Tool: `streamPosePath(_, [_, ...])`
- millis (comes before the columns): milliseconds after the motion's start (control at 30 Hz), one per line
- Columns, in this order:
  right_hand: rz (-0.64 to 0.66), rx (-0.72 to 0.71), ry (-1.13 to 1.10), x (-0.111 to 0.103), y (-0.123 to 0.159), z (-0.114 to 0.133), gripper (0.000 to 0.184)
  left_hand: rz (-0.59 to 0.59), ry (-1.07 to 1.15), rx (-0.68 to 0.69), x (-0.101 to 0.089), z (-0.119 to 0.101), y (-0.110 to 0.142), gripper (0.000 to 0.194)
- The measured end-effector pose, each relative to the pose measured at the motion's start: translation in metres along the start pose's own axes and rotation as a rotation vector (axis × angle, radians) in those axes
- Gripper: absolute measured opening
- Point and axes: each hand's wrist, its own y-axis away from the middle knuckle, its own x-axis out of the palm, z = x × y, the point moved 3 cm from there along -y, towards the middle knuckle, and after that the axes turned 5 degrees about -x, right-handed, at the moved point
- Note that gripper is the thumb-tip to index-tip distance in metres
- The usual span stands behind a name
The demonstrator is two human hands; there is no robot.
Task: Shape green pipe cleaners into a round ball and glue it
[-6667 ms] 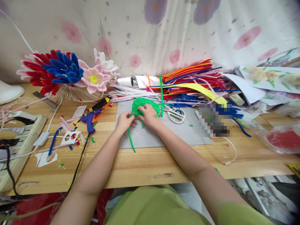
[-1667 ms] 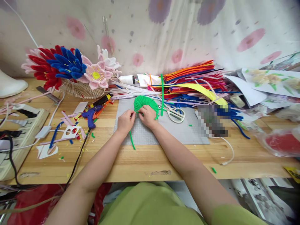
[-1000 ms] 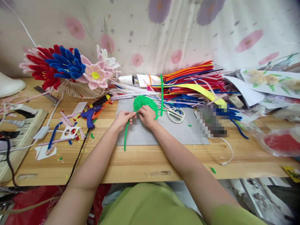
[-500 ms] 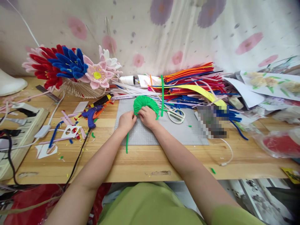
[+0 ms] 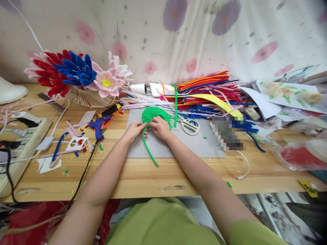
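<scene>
A round green leaf made of pipe cleaners is held above the grey cutting mat. My left hand pinches a green pipe cleaner at the leaf's left lower edge, and its loose end curves down toward me past the mat's front edge. My right hand is closed on the leaf's lower middle, its fingertips partly hidden. Just right of the leaf lie white-handled scissors and another straight green pipe cleaner.
Bundles of coloured pipe cleaners lie along the back. At the left are a blue glue gun, paper scraps, a power strip and a basket of pipe-cleaner flowers. Plastic-wrapped items sit at the right.
The loose green pipe cleaner, which hung straight down beside my left hand, now swings to the right in a curve. My left hand has shifted slightly left. The view has turned a little.
</scene>
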Motion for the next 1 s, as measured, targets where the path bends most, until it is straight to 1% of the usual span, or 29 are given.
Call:
streamPosePath(133, [0.03,-0.054,-0.075,-0.015,-0.007,0.003,0.025,0.106,0.101,-0.045,-0.005,-0.006,0.004,0.024])
streamPosePath(200, [0.055,-0.061,-0.205,-0.027,-0.011,0.004,0.023,0.158,0.159,-0.075,-0.006,-0.007,0.007,0.02])
streamPosePath(233, [0.068,-0.048,-0.309,-0.034,-0.012,0.003,0.021,0.167,0.188,-0.085,-0.006,-0.008,0.008,0.017])
streamPosePath(300, [0.11,0.009,-0.599,-0.05,-0.01,-0.004,0.021,0.151,0.249,-0.085,-0.007,-0.009,0.011,0.014])
streamPosePath(367, [0.188,0.088,-0.904,-0.066,0.0,-0.017,0.029,0.105,0.311,-0.057,-0.007,-0.011,0.014,0.012])
streamPosePath(433, [0.243,0.19,-1.065,-0.079,0.017,-0.038,0.032,0.051,0.368,-0.01,-0.009,-0.014,0.015,0.012])
streamPosePath(467, [0.239,0.259,-1.073,-0.084,0.027,-0.051,0.032,0.026,0.394,0.017,-0.01,-0.015,0.015,0.012])
streamPosePath(500, [0.222,0.338,-1.02,-0.088,0.038,-0.065,0.033,0.006,0.419,0.044,-0.012,-0.015,0.015,0.012])
streamPosePath(533, [0.181,0.427,-0.9,-0.091,0.049,-0.079,0.032,-0.011,0.438,0.067,-0.013,-0.016,0.014,0.012])
streamPosePath(567, [0.147,0.513,-0.719,-0.093,0.06,-0.093,0.03,-0.027,0.452,0.082,-0.014,-0.015,0.012,0.012])
streamPosePath(600, [0.149,0.571,-0.517,-0.094,0.069,-0.103,0.027,-0.044,0.463,0.089,-0.014,-0.014,0.011,0.012])
streamPosePath(633, [0.172,0.597,-0.341,-0.093,0.077,-0.111,0.025,-0.06,0.471,0.086,-0.015,-0.012,0.009,0.012])
streamPosePath(700, [0.271,0.569,-0.12,-0.087,0.088,-0.118,0.027,-0.093,0.486,0.058,-0.014,-0.008,0.007,0.012])
streamPosePath(767, [0.347,0.531,0.01,-0.081,0.092,-0.117,0.033,-0.108,0.495,0.02,-0.012,-0.005,0.007,0.011])
streamPosePath(867, [0.392,0.523,0.148,-0.077,0.09,-0.111,0.034,-0.113,0.499,-0.017,-0.009,-0.003,0.009,0.014])
streamPosePath(933, [0.412,0.532,0.186,-0.079,0.087,-0.108,0.032,-0.111,0.5,-0.015,-0.009,-0.004,0.01,0.018])
streamPosePath(1000, [0.425,0.551,0.153,-0.085,0.088,-0.109,0.03,-0.102,0.509,-0.004,-0.01,-0.004,0.01,0.02])
